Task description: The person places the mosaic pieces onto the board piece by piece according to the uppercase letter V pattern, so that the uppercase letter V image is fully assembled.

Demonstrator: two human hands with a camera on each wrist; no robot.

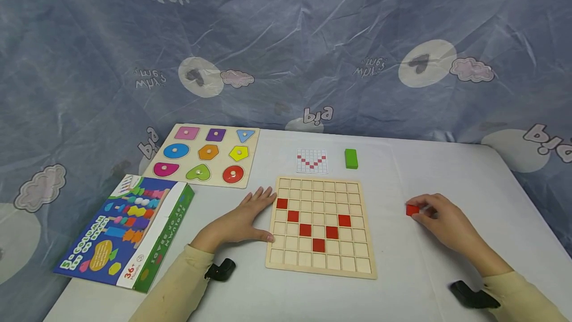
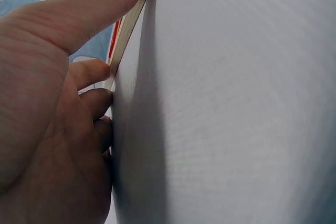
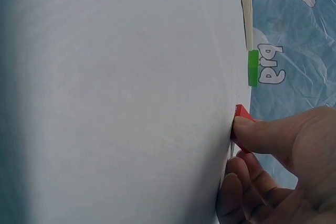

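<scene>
A wooden grid board (image 1: pixel 322 273) lies on the white table, with several red squares (image 1: pixel 319 245) set in its cells in a lopsided V. My left hand (image 1: pixel 237 218) rests flat at the board's left edge, fingers spread, thumb and fingertips at the rim. In the left wrist view the thumb (image 2: pixel 89 11) reaches along the board's side. Off to the right of the board, my right hand (image 1: pixel 447 222) pinches a red block (image 1: pixel 412 210) between thumb and fingers, low at the tabletop. The right wrist view shows the red block (image 3: pixel 241 124) under the thumb.
Behind the board lie a small pattern card (image 1: pixel 312 161) with a red V and a green block (image 1: pixel 351 158). A wooden shape puzzle (image 1: pixel 214 181) sits at the back left. In front of it is a blue and green toy box (image 1: pixel 120 232). A patterned curtain (image 1: pixel 286 53) hangs behind the table.
</scene>
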